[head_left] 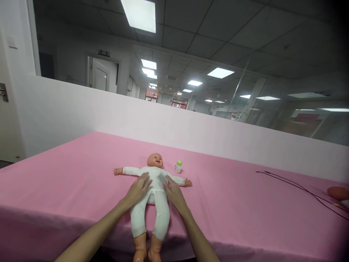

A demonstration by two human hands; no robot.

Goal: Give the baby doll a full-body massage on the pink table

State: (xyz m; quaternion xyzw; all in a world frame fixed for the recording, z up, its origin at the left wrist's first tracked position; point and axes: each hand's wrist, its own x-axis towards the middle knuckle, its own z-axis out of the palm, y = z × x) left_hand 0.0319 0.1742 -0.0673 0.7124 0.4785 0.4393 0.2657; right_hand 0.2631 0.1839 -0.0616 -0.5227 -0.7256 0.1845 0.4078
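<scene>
Your left hand (138, 190) and your right hand (173, 191) lie at the two sides of the doll (156, 180), with the fingers loosely extended, not closed in a grip. The doll is on its back on the pink surface (231, 211), its head beyond your hands and its legs between your forearms. A green-capped bottle (178, 167) stands beyond your right hand, near the doll's head. Well to the right of this hand lie thin cables (305, 189).
</scene>
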